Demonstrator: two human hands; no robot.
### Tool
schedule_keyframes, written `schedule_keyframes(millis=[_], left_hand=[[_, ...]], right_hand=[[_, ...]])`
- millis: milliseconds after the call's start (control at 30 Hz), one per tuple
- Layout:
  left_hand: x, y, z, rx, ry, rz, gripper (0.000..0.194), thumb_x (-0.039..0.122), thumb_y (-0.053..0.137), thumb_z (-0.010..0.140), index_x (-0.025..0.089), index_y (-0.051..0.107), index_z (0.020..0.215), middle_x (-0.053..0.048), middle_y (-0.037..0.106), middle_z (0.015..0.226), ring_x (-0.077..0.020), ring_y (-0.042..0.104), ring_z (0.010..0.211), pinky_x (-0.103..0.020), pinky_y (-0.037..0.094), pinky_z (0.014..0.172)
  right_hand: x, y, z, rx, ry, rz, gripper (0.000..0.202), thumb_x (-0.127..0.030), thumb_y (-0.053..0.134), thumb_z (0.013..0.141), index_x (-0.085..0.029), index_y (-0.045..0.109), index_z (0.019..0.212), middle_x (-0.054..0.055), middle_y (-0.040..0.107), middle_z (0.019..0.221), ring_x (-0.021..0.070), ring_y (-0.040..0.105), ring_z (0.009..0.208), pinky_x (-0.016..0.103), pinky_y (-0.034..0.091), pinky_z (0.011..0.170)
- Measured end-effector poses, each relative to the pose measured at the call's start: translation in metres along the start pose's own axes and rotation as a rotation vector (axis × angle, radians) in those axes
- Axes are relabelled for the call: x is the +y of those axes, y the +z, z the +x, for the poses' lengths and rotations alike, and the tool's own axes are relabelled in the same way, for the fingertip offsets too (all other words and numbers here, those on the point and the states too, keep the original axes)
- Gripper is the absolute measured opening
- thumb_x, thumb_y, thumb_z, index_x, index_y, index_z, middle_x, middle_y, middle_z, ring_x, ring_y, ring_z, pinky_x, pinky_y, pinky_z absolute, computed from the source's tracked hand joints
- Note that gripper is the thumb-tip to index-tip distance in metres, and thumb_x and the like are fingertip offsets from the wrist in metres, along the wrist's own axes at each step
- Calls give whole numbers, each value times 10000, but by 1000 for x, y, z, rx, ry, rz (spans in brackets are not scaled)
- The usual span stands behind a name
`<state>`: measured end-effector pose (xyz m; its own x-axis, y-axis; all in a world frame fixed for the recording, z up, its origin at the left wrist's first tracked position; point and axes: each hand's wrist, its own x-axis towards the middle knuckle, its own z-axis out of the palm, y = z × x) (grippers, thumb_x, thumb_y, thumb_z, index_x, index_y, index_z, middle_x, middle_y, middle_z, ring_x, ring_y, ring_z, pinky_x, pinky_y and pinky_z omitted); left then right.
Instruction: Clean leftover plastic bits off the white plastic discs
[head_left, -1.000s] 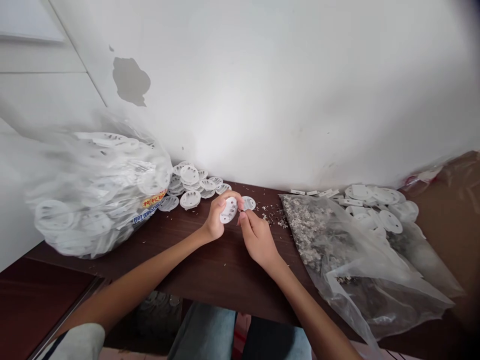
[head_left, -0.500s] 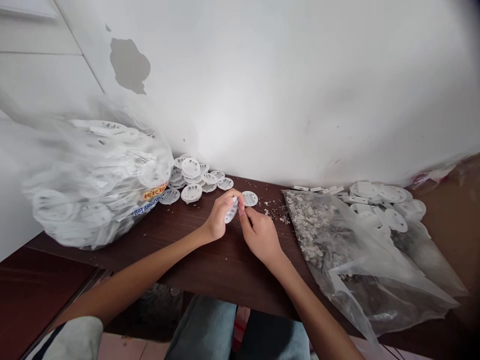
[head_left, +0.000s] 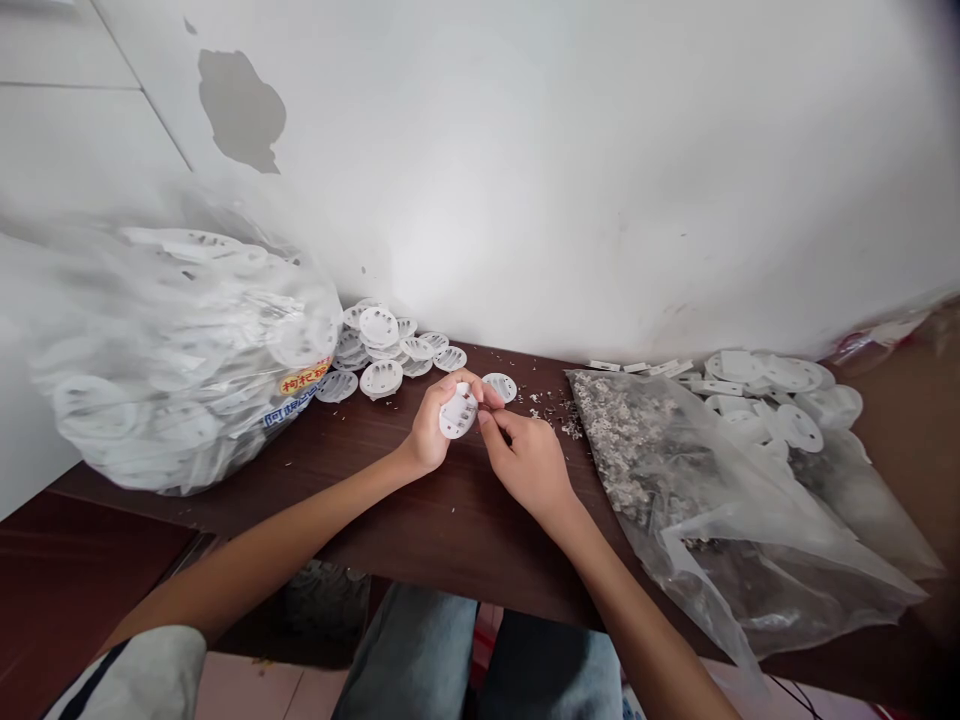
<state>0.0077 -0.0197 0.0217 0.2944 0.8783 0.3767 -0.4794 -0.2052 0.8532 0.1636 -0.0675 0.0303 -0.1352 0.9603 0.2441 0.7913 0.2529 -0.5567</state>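
Note:
A round white plastic disc (head_left: 457, 412) with slots is held in my left hand (head_left: 431, 428), its face turned toward me. My right hand (head_left: 523, 455) has thumb and forefinger pressed together at the disc's right edge; whatever they pinch is too small to make out. Just behind my hands, another white disc (head_left: 499, 388) lies on the dark table (head_left: 420, 520). Small loose metal pieces (head_left: 551, 412) are scattered to the right of it.
At the left stands a big clear bag (head_left: 187, 370) full of white discs, with a pile of discs (head_left: 381, 345) beside it. To the right lies an open plastic bag (head_left: 637, 440) of small metal parts, with more white pieces (head_left: 799, 428) behind. A wall rises behind the table.
The disc in my left hand has turned from a tilted angle to face me more fully. My right hand has shifted slightly right and stays at the disc's edge.

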Motion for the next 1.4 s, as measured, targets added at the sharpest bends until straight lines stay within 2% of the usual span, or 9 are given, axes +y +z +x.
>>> schedule_keyframes(millis=[133,400,600,800,900,1167,1400], left_hand=[[0,-1,1,-19,20,33,347,485,498,968,178,643,895,-128,756,980,-309,710,956,-416,535,830],[-2,-8,1,-55,33,172,328,476,498,990,186,621,898,-128,758,1013,-307,697,1021,-424,512,919],[-7,-12,1,-86,14,193,308,471,486,993,200,565,868,-112,734,963,-296,689,984,-421,508,903],[-26,-23,6,-96,-80,202,272,436,497,964,212,499,809,-88,705,916,-267,676,945,-392,503,878],[-32,-28,10,-113,-125,177,272,439,483,952,219,482,792,-79,681,898,-269,662,966,-387,506,867],[-31,-27,10,-118,-115,216,274,435,492,931,210,488,776,-79,674,931,-248,652,950,-369,490,885],[-31,-25,10,-104,-151,178,275,443,502,914,210,497,770,-77,661,915,-247,633,940,-350,491,840]], right_hand=[[-2,-2,0,-2,10,-100,465,-453,428,1108,-217,706,820,41,729,767,162,601,647,294,273,629],[-4,-4,-1,-20,-1,-159,442,-421,430,1112,-223,713,836,35,747,779,165,647,677,300,265,618],[-2,-2,0,-62,-1,-188,440,-416,415,1116,-235,739,879,35,758,800,181,673,710,299,293,622],[7,8,8,-183,43,-249,443,-420,410,1114,-231,768,934,60,782,864,206,706,757,296,326,635],[12,14,11,-203,50,-244,444,-420,400,1121,-229,762,949,65,790,905,211,722,808,289,352,663],[12,13,13,-218,58,-226,436,-419,389,1128,-236,770,1025,75,793,936,221,729,843,284,372,689],[14,11,13,-240,72,-190,454,-425,383,1125,-236,777,1001,70,785,929,208,702,822,281,348,679]])
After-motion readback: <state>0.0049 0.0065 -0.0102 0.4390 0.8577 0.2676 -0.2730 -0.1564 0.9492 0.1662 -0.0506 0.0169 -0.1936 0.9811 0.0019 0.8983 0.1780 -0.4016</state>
